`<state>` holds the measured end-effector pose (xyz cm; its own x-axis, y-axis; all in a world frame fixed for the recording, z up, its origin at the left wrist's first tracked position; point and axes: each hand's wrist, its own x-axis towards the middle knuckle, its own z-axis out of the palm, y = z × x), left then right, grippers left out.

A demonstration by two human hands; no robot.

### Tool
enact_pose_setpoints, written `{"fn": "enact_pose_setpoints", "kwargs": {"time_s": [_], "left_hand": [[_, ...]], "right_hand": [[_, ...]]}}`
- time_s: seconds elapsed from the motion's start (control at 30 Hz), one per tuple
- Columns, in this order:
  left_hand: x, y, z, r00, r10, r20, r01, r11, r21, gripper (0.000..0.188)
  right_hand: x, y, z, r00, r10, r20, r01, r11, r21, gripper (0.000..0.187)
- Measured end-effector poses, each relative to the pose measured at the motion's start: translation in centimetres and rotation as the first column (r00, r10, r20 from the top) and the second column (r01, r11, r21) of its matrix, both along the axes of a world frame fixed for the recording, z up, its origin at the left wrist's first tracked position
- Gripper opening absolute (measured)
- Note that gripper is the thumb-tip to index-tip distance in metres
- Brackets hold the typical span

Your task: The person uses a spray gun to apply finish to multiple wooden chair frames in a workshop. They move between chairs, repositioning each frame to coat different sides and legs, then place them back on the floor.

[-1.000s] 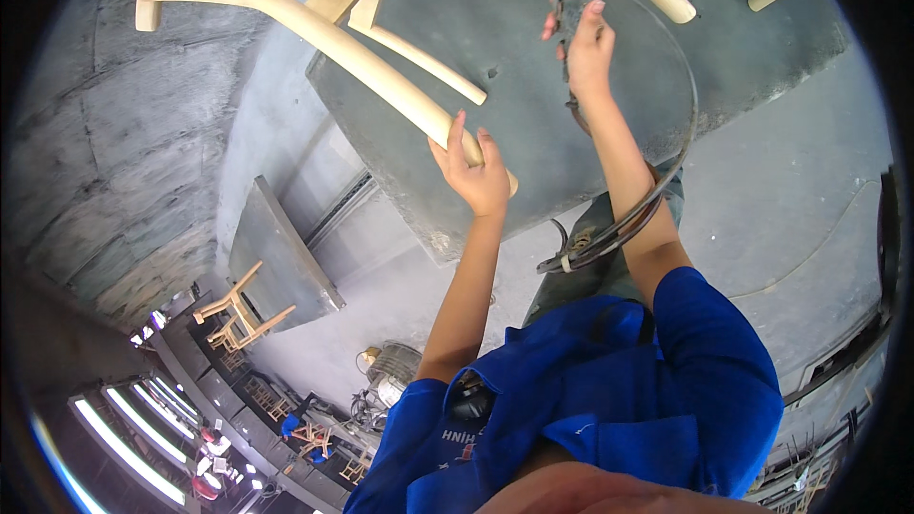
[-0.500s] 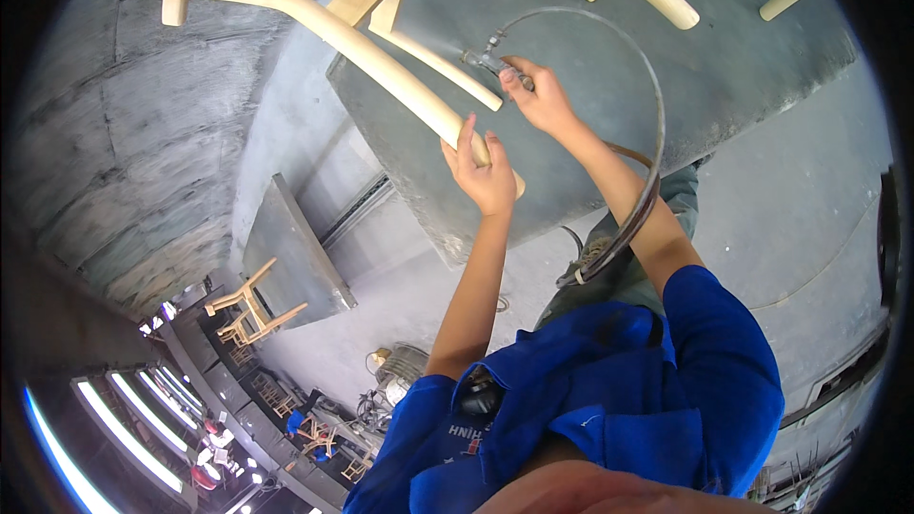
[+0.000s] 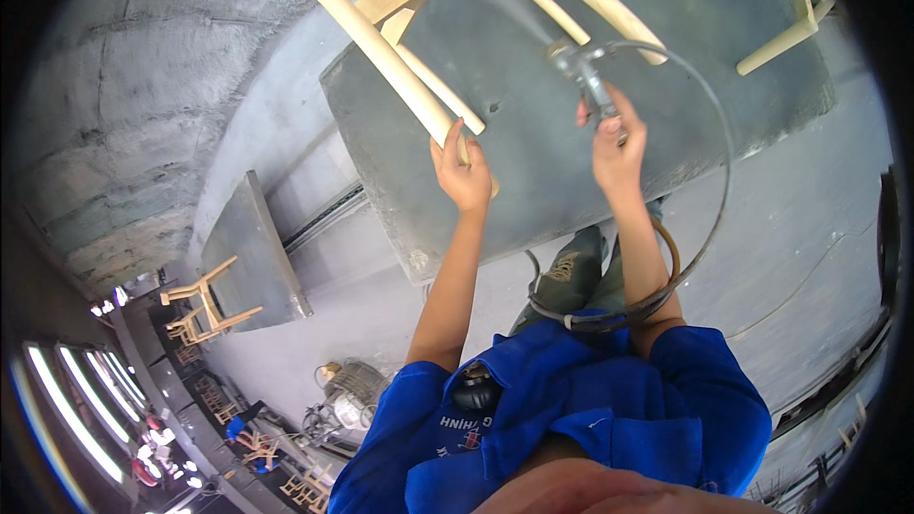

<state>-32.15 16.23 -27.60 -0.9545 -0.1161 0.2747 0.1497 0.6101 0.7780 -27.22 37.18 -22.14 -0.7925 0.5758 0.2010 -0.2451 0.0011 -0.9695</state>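
Observation:
A pale wooden chair frame (image 3: 381,49) lies over the grey tabletop (image 3: 533,181), its legs pointing toward me. My left hand (image 3: 464,171) is closed round the near end of its leftmost leg. To the right, my right hand (image 3: 619,138) grips a metal spray gun (image 3: 592,86), held apart from the wood. A faint mist leaves the nozzle toward the upper left, beside the frame's middle legs. From the gun a dark hose (image 3: 728,162) loops down over my right forearm.
Another wooden frame (image 3: 800,24) sits at the tabletop's far right. A grey slab (image 3: 252,252) stands at left, with a wooden chair frame (image 3: 205,300) by it. Below is a coiled bundle (image 3: 357,390). A rough grey wall (image 3: 171,86) rises at left.
My right hand has swung the spray gun right and nearer to me, away from the left legs. My left hand keeps its grip on the leg. More of the second frame shows.

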Motion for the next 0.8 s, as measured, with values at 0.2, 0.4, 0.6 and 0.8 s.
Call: {"fn": "enact_pose_setpoints", "kwargs": {"time_s": [0.2, 0.4, 0.6, 0.8], "left_hand": [[0.7, 0.0, 0.6, 0.995, 0.058, -0.083, -0.064, 0.996, -0.061, 0.032], [3.1, -1.3, 0.2, 1.0, 0.015, 0.011, -0.016, 0.999, 0.049, 0.03], [6.4, -1.8, -1.6, 0.984, 0.062, 0.167, -0.08, 0.991, 0.105, 0.069], [10.5, -1.2, -2.8, 0.946, 0.043, 0.323, -0.117, 0.97, 0.214, 0.066]], "right_hand": [[-1.4, -1.1, 5.0, 0.94, 0.341, 0.007, -0.328, 0.908, -0.259, 0.074], [-2.6, 1.7, 8.9, 0.99, 0.131, 0.046, -0.133, 0.99, 0.041, 0.067], [-3.6, 0.5, 15.3, 0.972, 0.17, -0.16, -0.133, 0.966, 0.22, 0.088], [-9.5, -1.9, 21.1, 0.857, 0.401, -0.324, -0.412, 0.911, 0.038, 0.09]]}}
